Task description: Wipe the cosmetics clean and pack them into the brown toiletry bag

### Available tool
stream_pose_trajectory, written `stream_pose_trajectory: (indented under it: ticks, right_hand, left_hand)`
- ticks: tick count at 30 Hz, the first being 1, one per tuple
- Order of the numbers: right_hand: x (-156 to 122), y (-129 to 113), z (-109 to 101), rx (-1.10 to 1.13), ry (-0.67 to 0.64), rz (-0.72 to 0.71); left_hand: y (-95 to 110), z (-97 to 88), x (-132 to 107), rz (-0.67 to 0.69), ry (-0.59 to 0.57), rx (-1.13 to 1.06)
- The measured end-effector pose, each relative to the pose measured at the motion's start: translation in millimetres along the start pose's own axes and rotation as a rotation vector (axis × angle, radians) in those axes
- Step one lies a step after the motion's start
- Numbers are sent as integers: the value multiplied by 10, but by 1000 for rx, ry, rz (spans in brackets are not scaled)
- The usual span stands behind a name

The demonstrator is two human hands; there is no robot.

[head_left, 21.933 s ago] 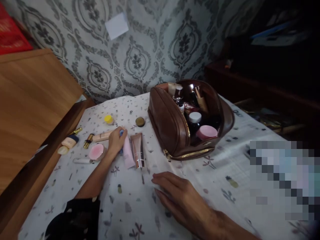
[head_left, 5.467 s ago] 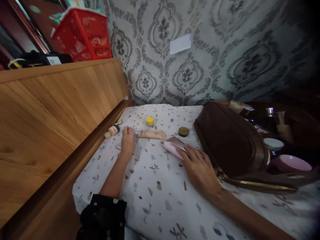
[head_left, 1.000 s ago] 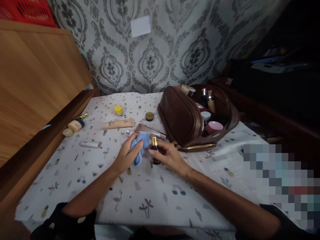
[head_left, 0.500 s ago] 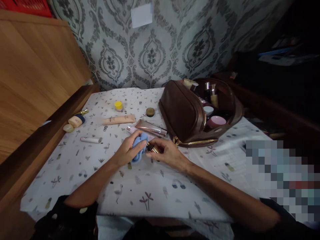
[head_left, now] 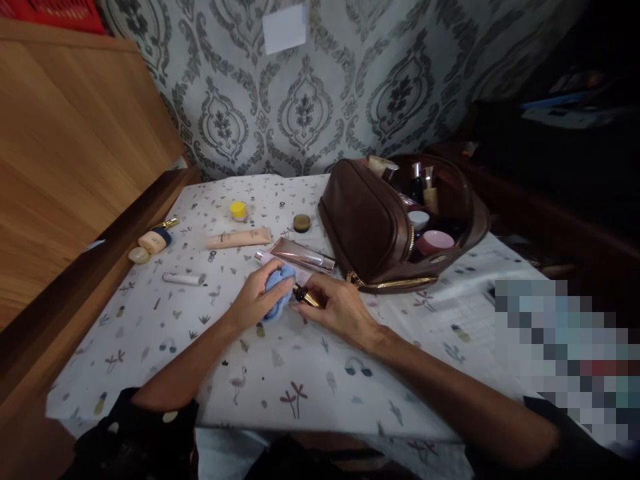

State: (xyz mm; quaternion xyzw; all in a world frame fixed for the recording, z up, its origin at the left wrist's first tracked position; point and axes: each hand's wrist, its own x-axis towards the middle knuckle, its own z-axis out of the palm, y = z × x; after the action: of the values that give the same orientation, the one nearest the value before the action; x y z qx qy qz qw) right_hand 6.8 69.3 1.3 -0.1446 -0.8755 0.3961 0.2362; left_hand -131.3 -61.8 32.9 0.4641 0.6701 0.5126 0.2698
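My left hand (head_left: 251, 299) is closed around a bunched blue cloth (head_left: 277, 305), thumb on top. My right hand (head_left: 346, 308) pinches a small black-and-gold cosmetic tube (head_left: 307, 295), perhaps a lipstick; its dark end points at the cloth, and whether they touch I cannot tell. Just beyond my hands lie a shiny pinkish tube (head_left: 303, 255) and a pale, slim tube (head_left: 261, 256), partly hidden by my left hand. Farther off are a beige tube (head_left: 240, 238), a round jar with a dark gold lid (head_left: 301, 223) and a yellow-lidded pot (head_left: 239, 211).
An open brown leather bag (head_left: 365, 220) full of cosmetics stands at the right back. On the left are a white stick (head_left: 183, 278), a beige jar with a dark lid (head_left: 154, 241), a cream round item (head_left: 139, 255) and a gold tube (head_left: 167, 223). A wooden panel (head_left: 85, 120) borders the left side.
Both hands stay nearly in place, still holding the cloth and the tube. My right wrist has turned slightly. The view has shifted a little; the other things rest where they were.
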Motion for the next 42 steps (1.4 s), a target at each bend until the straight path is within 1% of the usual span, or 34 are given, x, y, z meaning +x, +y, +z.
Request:
stream_pose_trajectory:
  ticks: [6,8,11,13,16,19,22,24,27,29,31,33,35,38,40,42]
  right_hand:
    - [3,1,-18,310,-245,35]
    - [5,-8,-28,444,-317,67]
    - [9,-22,-48,649,-414,119]
    - [14,-29,-62,741,-470,129]
    - [17,-26,-62,829,-512,148]
    - [6,-6,-27,908,-525,187]
    - [-14,19,24,940,-548,198]
    - [-24,25,44,952,-550,190]
    - [-31,-11,30,938,-496,136]
    - [-30,-60,-5,894,-418,64]
    - [-30,-109,-45,841,-324,7]
    - [-31,-139,-80,790,-234,-27]
    - [-35,-150,-110,711,-134,-91]
    - [-57,-155,-161,582,20,-212]
    - [-95,-164,-217,531,75,-239]
    - [-156,-177,-304,493,106,-253]
  left_hand:
    - [36,-57,0,44,-58,-24]
    - [26,-72,3,32,-65,-52]
    - [-10,-82,7,-6,-90,-151]
    - [-39,-82,12,-29,-108,-221]
    - [-68,-74,16,-70,-148,-283]
    - [-69,-51,10,-97,-180,-271]
    - [-50,-33,-7,-118,-161,-246]
    - [-37,-35,-16,-129,-113,-237]
    - [-28,-41,-18,-100,-1,-193]
    - [-37,-27,-16,-96,35,-190]
    - [-55,5,-16,-131,67,-247]
    - [-72,46,-16,-193,125,-349]
    - [-76,84,-12,-262,166,-453]
    - [-49,135,15,-392,121,-529]
    - [-14,176,47,-452,74,-547]
    - [34,226,88,-458,36,-552]
